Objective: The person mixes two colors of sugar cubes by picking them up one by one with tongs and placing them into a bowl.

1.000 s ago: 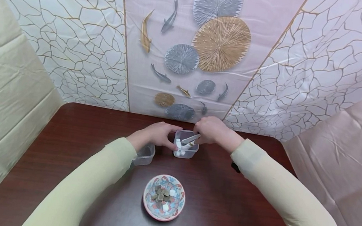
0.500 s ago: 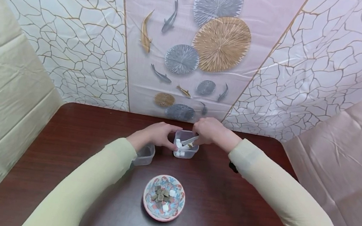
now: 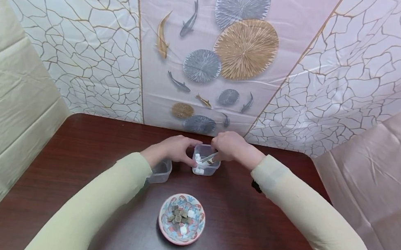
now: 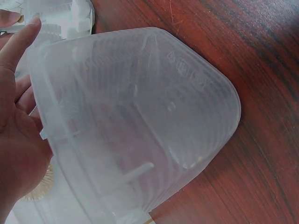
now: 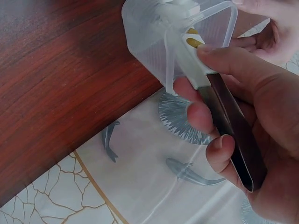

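My right hand (image 3: 233,146) grips a pair of tongs (image 5: 236,128) with metal handles and white tips, the thumb pressing one arm. The tips reach down into a clear plastic container (image 5: 140,39) holding several white cubes (image 3: 199,170); they are partly hidden by the container wall in the right wrist view. My left hand (image 3: 177,148) holds that container's left side, thumb at the front corner and fingers at the back. Under the left wrist stands a second clear container (image 4: 182,116), large in the left wrist view.
A patterned plate (image 3: 179,242) stands nearer on the dark wooden table (image 3: 248,229), bearing several brown cubes (image 3: 178,218) and two white ones. A printed cloth backdrop (image 3: 165,108) rises right behind the table's far edge.
My right hand has shifted slightly left and toward me, and the tongs' arms have come closer together inside the container. The left hand stays put.
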`<action>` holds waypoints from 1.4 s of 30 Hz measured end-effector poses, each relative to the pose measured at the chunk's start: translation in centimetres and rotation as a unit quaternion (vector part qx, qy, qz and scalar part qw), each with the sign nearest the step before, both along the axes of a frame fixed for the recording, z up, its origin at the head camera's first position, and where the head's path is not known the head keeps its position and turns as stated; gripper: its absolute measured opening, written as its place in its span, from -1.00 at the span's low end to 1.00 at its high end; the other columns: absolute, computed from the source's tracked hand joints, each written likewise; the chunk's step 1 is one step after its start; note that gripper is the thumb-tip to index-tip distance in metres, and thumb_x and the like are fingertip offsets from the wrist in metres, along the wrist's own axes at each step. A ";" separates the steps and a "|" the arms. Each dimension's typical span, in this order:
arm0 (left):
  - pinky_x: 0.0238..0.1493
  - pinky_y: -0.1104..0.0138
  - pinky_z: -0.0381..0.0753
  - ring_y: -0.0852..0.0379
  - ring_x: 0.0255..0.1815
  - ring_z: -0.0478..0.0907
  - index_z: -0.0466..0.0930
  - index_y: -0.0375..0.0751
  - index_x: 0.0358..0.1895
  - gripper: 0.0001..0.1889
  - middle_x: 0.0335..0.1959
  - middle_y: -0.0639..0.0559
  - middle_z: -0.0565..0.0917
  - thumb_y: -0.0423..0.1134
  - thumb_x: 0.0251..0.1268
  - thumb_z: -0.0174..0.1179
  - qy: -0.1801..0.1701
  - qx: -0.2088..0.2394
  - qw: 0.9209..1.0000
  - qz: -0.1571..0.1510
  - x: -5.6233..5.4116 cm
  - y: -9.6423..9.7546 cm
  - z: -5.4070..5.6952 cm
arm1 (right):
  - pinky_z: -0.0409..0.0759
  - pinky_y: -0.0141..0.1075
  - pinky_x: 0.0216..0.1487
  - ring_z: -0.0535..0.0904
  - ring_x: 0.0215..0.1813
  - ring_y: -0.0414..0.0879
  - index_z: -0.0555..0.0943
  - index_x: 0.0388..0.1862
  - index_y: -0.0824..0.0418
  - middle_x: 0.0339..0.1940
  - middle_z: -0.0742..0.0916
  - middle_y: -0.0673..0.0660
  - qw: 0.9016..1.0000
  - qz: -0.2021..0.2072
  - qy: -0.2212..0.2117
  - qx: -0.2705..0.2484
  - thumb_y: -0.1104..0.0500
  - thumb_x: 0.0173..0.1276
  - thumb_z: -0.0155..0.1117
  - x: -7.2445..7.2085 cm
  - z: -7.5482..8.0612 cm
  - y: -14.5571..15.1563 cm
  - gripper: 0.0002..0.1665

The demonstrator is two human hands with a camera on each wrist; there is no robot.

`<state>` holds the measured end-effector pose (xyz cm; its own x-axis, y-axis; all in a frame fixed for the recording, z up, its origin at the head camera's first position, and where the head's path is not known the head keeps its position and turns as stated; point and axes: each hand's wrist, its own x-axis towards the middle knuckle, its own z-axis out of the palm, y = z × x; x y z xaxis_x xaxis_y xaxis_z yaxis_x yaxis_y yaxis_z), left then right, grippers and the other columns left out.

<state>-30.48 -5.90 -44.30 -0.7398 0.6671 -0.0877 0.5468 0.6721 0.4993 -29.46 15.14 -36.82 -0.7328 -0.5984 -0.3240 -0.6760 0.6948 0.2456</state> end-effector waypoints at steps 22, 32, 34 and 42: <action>0.51 0.11 0.45 0.03 0.48 0.51 0.41 -0.09 0.62 -0.10 0.48 -0.01 0.60 0.11 0.25 0.55 -0.003 -0.003 1.000 0.010 0.1 0.2 -0.3 | 0.56 -0.14 -0.39 0.52 -0.47 -0.11 0.77 -0.46 -0.03 -0.59 0.63 -0.15 0.995 0.035 0.046 -0.086 -0.02 0.29 0.59 2.4 3.1 2.7 -0.80; 0.51 0.09 0.45 -0.01 0.49 0.50 0.40 -0.09 0.62 -0.10 0.48 -0.03 0.59 0.11 0.25 0.55 -0.003 -0.002 1.000 0.007 0.1 0.1 -0.3 | 0.43 -0.17 -0.50 0.37 -0.54 -0.22 0.72 -0.48 -0.07 -0.62 0.55 -0.19 0.979 0.069 0.072 -0.179 0.15 0.23 0.51 5.0 5.8 5.2 -0.85; 0.51 0.08 0.45 -0.02 0.49 0.50 0.40 -0.10 0.62 -0.10 0.49 -0.04 0.59 0.11 0.25 0.54 -0.004 -0.001 1.000 0.006 0.0 0.1 -0.4 | 0.47 -0.17 -0.48 0.41 -0.52 -0.25 0.76 -0.43 -0.07 -0.56 0.62 -0.21 0.974 0.079 0.075 -0.197 0.16 0.24 0.51 5.8 6.3 5.6 -0.88; 0.53 0.07 0.43 -0.03 0.50 0.49 0.39 -0.10 0.63 -0.09 0.49 -0.04 0.58 0.15 0.27 0.52 -0.001 -0.007 1.000 0.006 0.0 0.0 -0.2 | 0.66 -0.18 -0.32 0.69 -0.34 -0.27 0.84 -0.29 -0.04 -0.37 0.80 -0.21 0.961 0.123 0.051 -0.243 0.12 0.23 0.58 9.1 6.2 6.0 -0.92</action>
<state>-30.53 -5.92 -44.51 -0.7476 0.6568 -0.0984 0.5378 0.6857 0.4905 -20.38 21.17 -30.64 -0.5635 -0.8196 0.1037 -0.8237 0.5670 0.0062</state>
